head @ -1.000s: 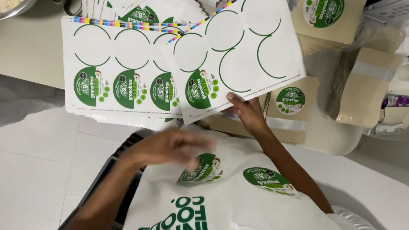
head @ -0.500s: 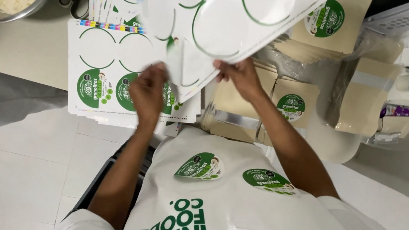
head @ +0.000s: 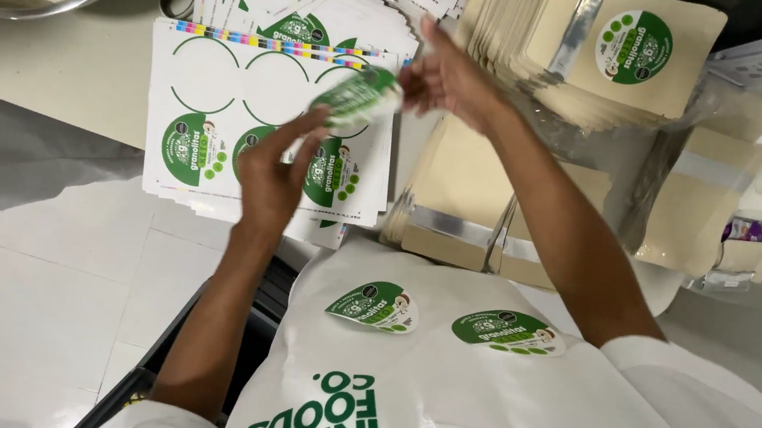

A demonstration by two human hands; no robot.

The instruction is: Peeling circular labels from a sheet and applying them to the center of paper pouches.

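Already the sticker sheet on the counter shows its upper row of circles peeled bare, while three green round labels remain in the lower row. Just above it, the left hand and the right hand pinch a loose green sticker between their fingertips, in the air over the sheet. Two more stickers cling to the white apron. Further right, a stack of tan pouches has its top one labelled; the others lower down look bare.
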